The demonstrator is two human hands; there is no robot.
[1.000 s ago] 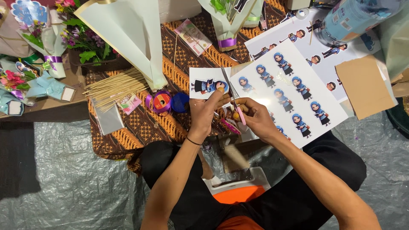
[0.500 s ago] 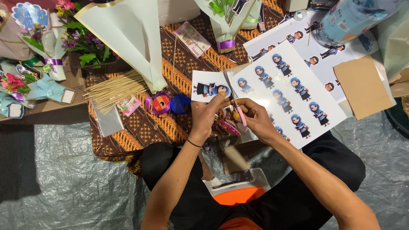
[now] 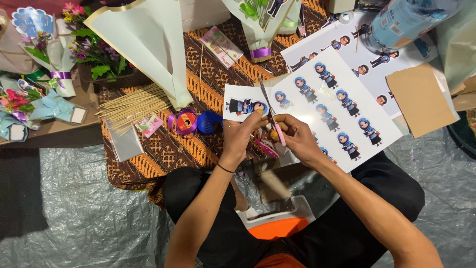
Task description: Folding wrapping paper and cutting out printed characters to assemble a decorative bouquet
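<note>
My left hand (image 3: 241,135) pinches a small white paper piece (image 3: 238,101) printed with a cartoon figure in blue. My right hand (image 3: 296,136) grips pink-handled scissors (image 3: 270,114), whose blades point up along the right edge of that piece. Just right of the blades lies a large white sheet (image 3: 342,106) with several of the same blue cartoon figures. Both hands are close together above my lap, over a brown patterned cloth (image 3: 198,79).
A bundle of wooden sticks (image 3: 131,106), ribbon rolls (image 3: 196,122) and a cream paper cone (image 3: 144,39) lie on the cloth. Flower bouquets (image 3: 84,49) sit at the left. A second printed sheet (image 3: 357,47), a plastic bottle (image 3: 406,20) and brown cardboard (image 3: 419,99) are at right.
The scissors have advanced a little along the paper's edge and the cut piece has shifted slightly left in my left hand. Both hands stay in the same spot.
</note>
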